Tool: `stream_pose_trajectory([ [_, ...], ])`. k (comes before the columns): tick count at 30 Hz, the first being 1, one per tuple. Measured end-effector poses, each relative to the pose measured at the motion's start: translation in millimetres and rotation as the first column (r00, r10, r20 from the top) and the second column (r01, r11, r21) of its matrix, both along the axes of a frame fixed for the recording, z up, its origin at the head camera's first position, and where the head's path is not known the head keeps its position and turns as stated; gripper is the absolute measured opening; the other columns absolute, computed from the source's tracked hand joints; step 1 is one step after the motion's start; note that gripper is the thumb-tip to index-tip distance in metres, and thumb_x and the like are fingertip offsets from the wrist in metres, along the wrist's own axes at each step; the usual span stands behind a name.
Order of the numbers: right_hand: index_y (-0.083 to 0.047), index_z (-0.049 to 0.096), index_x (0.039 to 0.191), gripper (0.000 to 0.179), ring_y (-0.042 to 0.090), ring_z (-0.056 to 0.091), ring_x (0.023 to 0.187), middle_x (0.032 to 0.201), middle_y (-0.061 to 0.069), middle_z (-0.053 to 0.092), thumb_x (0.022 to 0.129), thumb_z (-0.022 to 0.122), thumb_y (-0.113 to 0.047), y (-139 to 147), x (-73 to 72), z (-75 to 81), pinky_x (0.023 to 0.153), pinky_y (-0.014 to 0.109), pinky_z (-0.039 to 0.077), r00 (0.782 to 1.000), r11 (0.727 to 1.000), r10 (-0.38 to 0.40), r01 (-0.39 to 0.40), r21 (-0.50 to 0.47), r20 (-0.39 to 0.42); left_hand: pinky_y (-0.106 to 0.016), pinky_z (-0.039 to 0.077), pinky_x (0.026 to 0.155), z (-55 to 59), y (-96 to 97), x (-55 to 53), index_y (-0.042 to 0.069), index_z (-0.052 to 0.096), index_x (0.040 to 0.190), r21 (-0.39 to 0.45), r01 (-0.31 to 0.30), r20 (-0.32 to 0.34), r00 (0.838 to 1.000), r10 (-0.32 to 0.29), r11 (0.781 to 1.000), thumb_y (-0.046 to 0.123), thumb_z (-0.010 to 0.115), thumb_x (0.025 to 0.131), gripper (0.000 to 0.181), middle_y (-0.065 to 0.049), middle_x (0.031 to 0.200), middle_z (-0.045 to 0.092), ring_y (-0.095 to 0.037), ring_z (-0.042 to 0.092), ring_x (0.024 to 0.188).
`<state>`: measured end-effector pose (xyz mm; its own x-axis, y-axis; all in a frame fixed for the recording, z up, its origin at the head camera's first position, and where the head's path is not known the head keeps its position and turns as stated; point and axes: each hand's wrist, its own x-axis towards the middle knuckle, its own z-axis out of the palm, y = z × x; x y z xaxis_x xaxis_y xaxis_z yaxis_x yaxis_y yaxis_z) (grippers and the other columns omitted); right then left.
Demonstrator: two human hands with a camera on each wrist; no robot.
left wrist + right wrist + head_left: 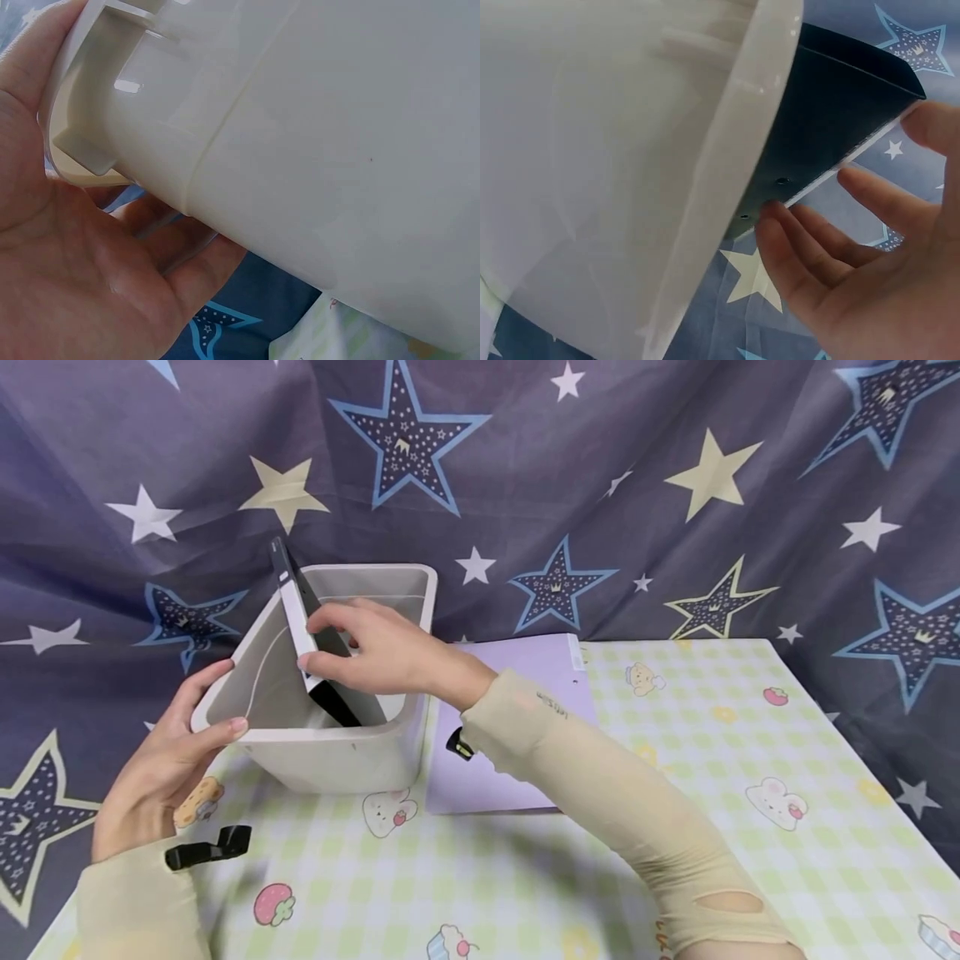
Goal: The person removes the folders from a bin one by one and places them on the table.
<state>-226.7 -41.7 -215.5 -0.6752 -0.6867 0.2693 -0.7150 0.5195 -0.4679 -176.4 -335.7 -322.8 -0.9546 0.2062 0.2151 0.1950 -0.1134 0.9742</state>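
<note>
A black file binder (330,695) with a white label on its spine leans at a tilt inside a light grey plastic bin (322,764), its upper end sticking out above the rim. My right hand (382,647) holds the binder by its spine edge, thumb and index finger at the label. In the right wrist view, other fingertips (769,217) touch its dark side. At the bin's near left corner, my left hand (161,756) grips the rim. The left wrist view shows its fingers curled beneath the bin's rim (90,154).
A purple folder (517,693) lies flat on the table, right of the bin and partly under my right forearm. The checked tablecloth (675,793) covers the table. A dark star-patterned curtain (510,468) hangs close behind the bin.
</note>
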Motion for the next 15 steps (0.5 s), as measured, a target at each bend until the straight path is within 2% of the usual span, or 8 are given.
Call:
stream_pose_trajectory([
  [4,-0.026,0.048,0.138,0.049,0.007,0.05,0.099,0.126,-0.008,0.054,0.093,0.056,-0.044,-2.0,-3.0,2.6,0.085,0.016,0.037,0.999,1.0,0.016,-0.016,0.009,0.033,-0.019,0.046,0.081,2.5,1.4,-1.6,0.017,0.026,0.147,0.013,0.014,-0.004,1.0,-0.014,1.0,-0.015,0.051,0.087,0.073,-0.005,0.132,0.037,-0.013,0.05,0.105],
  [7,-0.027,0.047,0.141,0.05,0.009,0.05,0.098,0.127,-0.007,0.054,0.094,0.056,-0.039,-3.3,-3.8,4.7,0.083,0.016,0.037,0.998,0.999,0.041,-0.042,0.028,0.039,-0.019,0.046,0.081,2.8,2.0,-1.7,0.017,0.027,0.147,0.021,0.016,-0.001,1.0,-0.016,1.0,-0.016,0.051,0.087,0.073,-0.005,0.131,0.038,-0.013,0.05,0.105],
  [11,-0.027,0.055,0.135,0.04,0.007,0.049,0.096,0.119,-0.008,0.058,0.095,0.051,-0.031,-6.3,-3.1,6.6,0.082,0.015,0.037,0.996,0.995,0.074,-0.077,0.062,0.042,-0.019,0.046,0.081,1.9,2.0,-1.1,0.018,0.026,0.147,0.008,0.007,0.002,1.0,-0.007,1.0,-0.015,0.052,0.087,0.074,-0.004,0.132,0.037,-0.014,0.048,0.106],
  [15,-0.025,0.057,0.133,0.039,0.005,0.05,0.095,0.121,-0.009,0.058,0.095,0.049,-0.027,-7.6,-2.4,6.2,0.085,0.014,0.036,0.993,0.993,0.095,-0.099,0.058,0.077,-0.019,0.046,0.081,1.1,1.6,0.2,0.017,0.025,0.148,-0.01,0.002,-0.002,1.0,-0.002,1.0,-0.015,0.052,0.086,0.074,-0.005,0.132,0.034,-0.015,0.046,0.107],
])
